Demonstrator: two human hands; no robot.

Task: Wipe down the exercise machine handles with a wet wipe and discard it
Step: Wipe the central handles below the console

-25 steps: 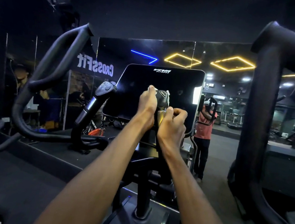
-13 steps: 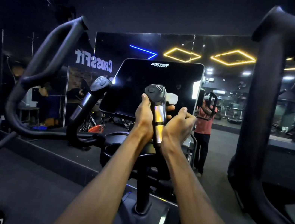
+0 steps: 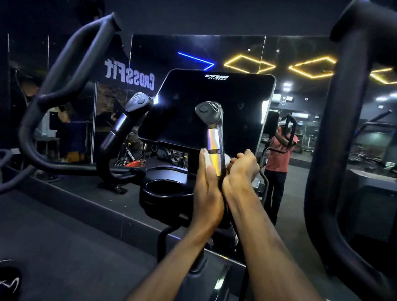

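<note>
Both hands clasped the inner right handle [image 3: 216, 142] low on its shaft — left hand [image 3: 207, 191] curled round it, grasping the white wet wipe [image 3: 205, 157] against the metal band; right hand [image 3: 243, 170] clenched round the far side.

Dark floor [image 3: 72, 255] carries the exercise machine [image 3: 188, 262], apparently on a base.

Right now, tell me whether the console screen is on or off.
Off. The console screen is dark all over, showing only glare at its edges and the printed logo along its top; no display content appears behind the inner handle.
</note>
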